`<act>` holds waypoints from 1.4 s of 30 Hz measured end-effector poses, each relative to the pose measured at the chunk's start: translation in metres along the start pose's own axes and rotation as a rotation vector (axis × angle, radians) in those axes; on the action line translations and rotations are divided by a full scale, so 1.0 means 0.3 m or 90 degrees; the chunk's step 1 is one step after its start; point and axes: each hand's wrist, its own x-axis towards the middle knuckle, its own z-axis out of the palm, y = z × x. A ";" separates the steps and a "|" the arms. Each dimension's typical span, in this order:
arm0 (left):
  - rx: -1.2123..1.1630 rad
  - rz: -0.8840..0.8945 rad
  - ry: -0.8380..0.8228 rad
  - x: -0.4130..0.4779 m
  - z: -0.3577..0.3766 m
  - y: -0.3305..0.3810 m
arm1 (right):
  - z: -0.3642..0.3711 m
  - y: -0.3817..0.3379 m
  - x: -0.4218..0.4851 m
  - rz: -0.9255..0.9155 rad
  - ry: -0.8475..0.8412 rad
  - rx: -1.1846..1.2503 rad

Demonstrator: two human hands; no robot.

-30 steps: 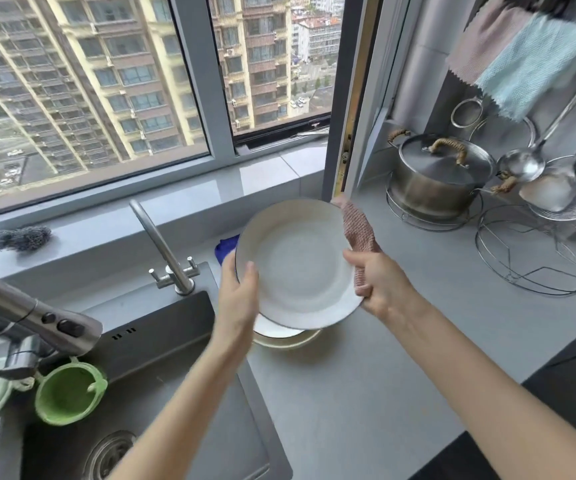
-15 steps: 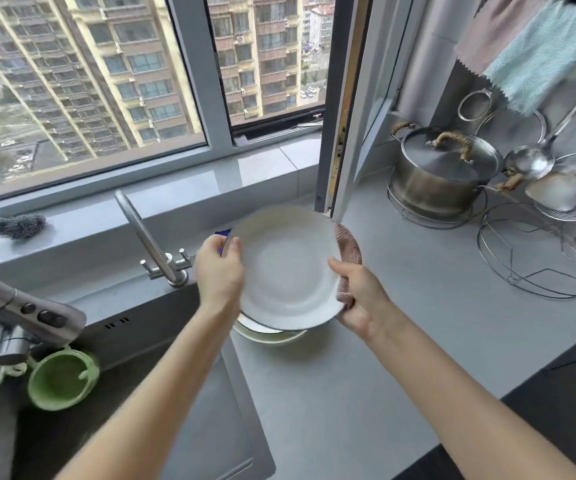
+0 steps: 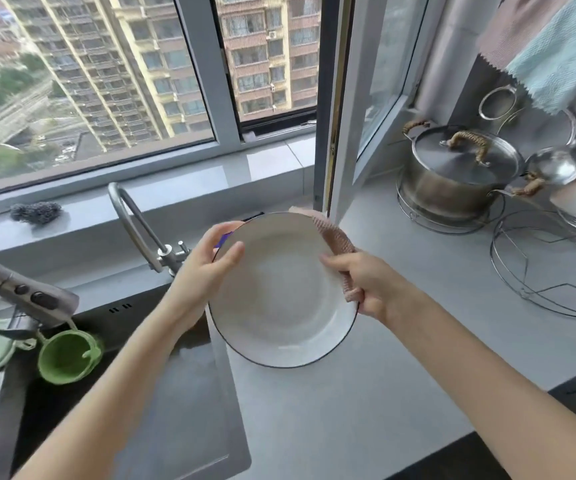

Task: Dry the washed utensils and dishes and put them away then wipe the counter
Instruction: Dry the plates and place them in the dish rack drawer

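Note:
I hold a white plate (image 3: pixel 279 292) with a thin dark rim, tilted up toward me, over the grey counter (image 3: pixel 400 341) just right of the sink. My left hand (image 3: pixel 206 268) grips its upper-left edge, thumb on the face and fingers behind. My right hand (image 3: pixel 359 282) pinches the right edge through a pink checked cloth (image 3: pixel 335 237), which wraps round the rim and runs behind the plate. The plate hides whatever lies on the counter below it.
A dark sink (image 3: pixel 123 393) lies at left with a curved tap (image 3: pixel 134 223), a pull-out sprayer (image 3: pixel 19 289) and a green cup (image 3: pixel 68 356). A lidded steel pot (image 3: pixel 459 171), wire racks (image 3: pixel 549 268), ladles and hanging cloths (image 3: pixel 553 57) fill the right. An open window sash (image 3: pixel 348 109) stands behind the plate.
My left hand has slid from the plate's lower-left edge up to its upper-left edge. The plate now covers the stacked dishes seen under it before. My right hand keeps the cloth on the right rim.

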 end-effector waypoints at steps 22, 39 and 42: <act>-0.121 -0.009 0.623 -0.242 0.299 -0.115 | 0.239 0.292 -0.383 -0.059 0.091 0.459; 0.095 0.049 -0.021 -0.773 0.446 -0.007 | 0.049 0.588 -1.100 -0.275 0.206 -0.967; 0.071 0.018 -0.076 -0.818 0.555 0.009 | -0.021 0.657 -1.320 -0.331 0.147 -0.825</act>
